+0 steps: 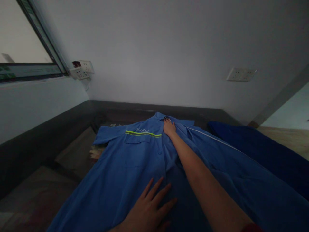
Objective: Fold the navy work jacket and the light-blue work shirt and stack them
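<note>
A blue short-sleeved work shirt [142, 154] lies spread out, collar at the far end. Its left-hand side shows a chest pocket, a yellow-green stripe and white lettering. Light piping runs along the rumpled right-hand side. My right hand [169, 128] reaches far forward and rests at the collar and upper front, its fingers stretched out over the cloth. Close to me, my left hand [152, 206] is spread over the lower front of the shirt, fingers apart. Whether its palm presses on the cloth, I cannot tell.
Darker blue cloth [251, 138] lies to the right. A pale wall [154, 58] rises behind, with a wall socket [242, 74] at right and a power strip [79, 73] at left. A window frame [31, 69] is at upper left. Dark surface [70, 161] shows beside the shirt.
</note>
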A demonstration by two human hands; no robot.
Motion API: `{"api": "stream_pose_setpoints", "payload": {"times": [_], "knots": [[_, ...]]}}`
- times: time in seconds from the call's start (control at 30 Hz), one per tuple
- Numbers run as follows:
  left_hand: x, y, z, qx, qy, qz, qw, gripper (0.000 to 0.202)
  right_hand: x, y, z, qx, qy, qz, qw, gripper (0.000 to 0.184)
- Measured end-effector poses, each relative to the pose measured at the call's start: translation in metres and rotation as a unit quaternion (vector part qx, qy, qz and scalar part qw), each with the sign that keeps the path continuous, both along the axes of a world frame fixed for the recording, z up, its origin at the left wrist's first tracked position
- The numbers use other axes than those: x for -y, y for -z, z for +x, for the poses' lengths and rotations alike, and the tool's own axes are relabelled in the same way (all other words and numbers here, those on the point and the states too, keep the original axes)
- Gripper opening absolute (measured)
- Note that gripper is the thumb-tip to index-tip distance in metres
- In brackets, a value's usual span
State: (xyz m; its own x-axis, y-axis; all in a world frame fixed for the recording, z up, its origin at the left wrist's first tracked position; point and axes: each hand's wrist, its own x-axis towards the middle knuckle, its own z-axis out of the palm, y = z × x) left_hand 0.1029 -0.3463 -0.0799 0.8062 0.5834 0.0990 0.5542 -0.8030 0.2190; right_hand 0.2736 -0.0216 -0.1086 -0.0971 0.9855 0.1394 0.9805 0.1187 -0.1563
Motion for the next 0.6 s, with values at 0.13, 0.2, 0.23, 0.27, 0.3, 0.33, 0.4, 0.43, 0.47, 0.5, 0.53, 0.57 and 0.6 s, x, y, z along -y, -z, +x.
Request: {"api": "stream_pose_setpoints", "payload": {"times": [0.13,0.2,0.23,0.27,0.3,0.33,0.4,0.43,0.47,0.5,0.53,0.57,0.6], "knots": [[-0.007,0.013,-0.002,-0.012,0.016,0.090,0.996,0.061,-0.005,-0.006,0.001,-0.005,-0.009,0.009,1.000,0.055],[-0.009,0.018,-0.002,-0.012,0.018,0.129,0.991,0.055,-0.003,-0.011,0.001,-0.007,-0.018,0.014,1.000,0.055],[-0.010,0.019,-0.002,-0.013,0.018,0.143,0.989,0.053,0.000,-0.013,0.001,-0.007,-0.023,0.016,1.000,0.054],[-0.011,0.021,-0.003,-0.012,0.018,0.153,0.988,0.052,0.003,-0.016,0.001,-0.006,-0.028,0.018,0.999,0.053],[-0.012,0.022,-0.003,-0.007,0.018,0.161,0.987,0.051,0.007,-0.017,0.000,-0.005,-0.032,0.018,0.999,0.052],[-0.012,0.023,-0.003,0.000,0.020,0.166,0.986,0.050,0.013,-0.019,-0.001,-0.003,-0.036,0.019,0.999,0.050],[-0.013,0.023,-0.004,0.013,0.021,0.167,0.986,0.050,0.024,-0.018,-0.003,0.002,-0.045,0.012,0.999,0.048],[-0.013,0.023,-0.004,0.015,0.021,0.163,0.986,0.052,0.030,-0.017,-0.004,0.005,-0.052,0.004,0.999,0.049],[-0.012,0.023,-0.004,0.015,0.021,0.154,0.988,0.054,0.036,-0.016,-0.004,0.008,-0.060,-0.007,0.998,0.050],[-0.011,0.022,-0.003,0.012,0.020,0.141,0.990,0.059,0.040,-0.014,-0.003,0.011,-0.070,-0.019,0.997,0.051],[-0.010,0.022,-0.003,0.008,0.019,0.125,0.992,0.065,0.044,-0.012,-0.002,0.014,-0.080,-0.029,0.996,0.051],[-0.009,0.022,-0.003,0.005,0.018,0.109,0.994,0.071,0.047,-0.011,0.000,0.017,-0.089,-0.036,0.995,0.051],[-0.008,0.023,-0.002,0.002,0.017,0.094,0.995,0.076,0.049,-0.010,0.003,0.019,-0.096,-0.040,0.994,0.050]]}}
